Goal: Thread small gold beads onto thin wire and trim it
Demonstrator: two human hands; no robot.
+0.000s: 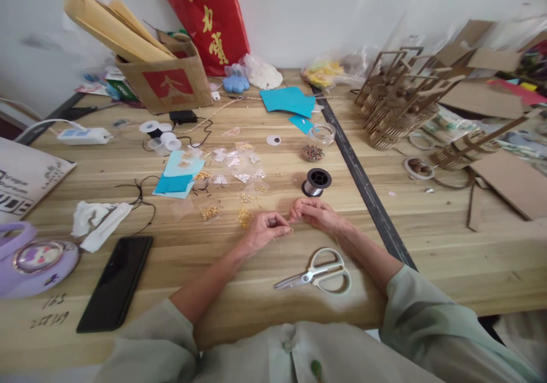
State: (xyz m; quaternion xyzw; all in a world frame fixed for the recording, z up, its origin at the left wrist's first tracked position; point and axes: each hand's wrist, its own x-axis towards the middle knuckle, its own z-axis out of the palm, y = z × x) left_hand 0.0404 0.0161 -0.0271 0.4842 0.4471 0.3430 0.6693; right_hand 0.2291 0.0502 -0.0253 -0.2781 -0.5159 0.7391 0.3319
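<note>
Two-handed, near the centre of the frame, pinched one small gold-coloured loop (292,231) between the fingertips of the left hand (261,232) and held the right hand (318,213) narrowed just beside it, contents too small to tell. Seemed at a stage of close fingertip handling, judged to call for a light, steady pinch in any further move. Had on the desk (478,263) one spool of fine strand (317,182) above the right hand, one pair of scissors (314,276) below both, at least four clusters of gold-coloured pieces (244,218) to the left, and one phone (115,283) at lower left.
</note>
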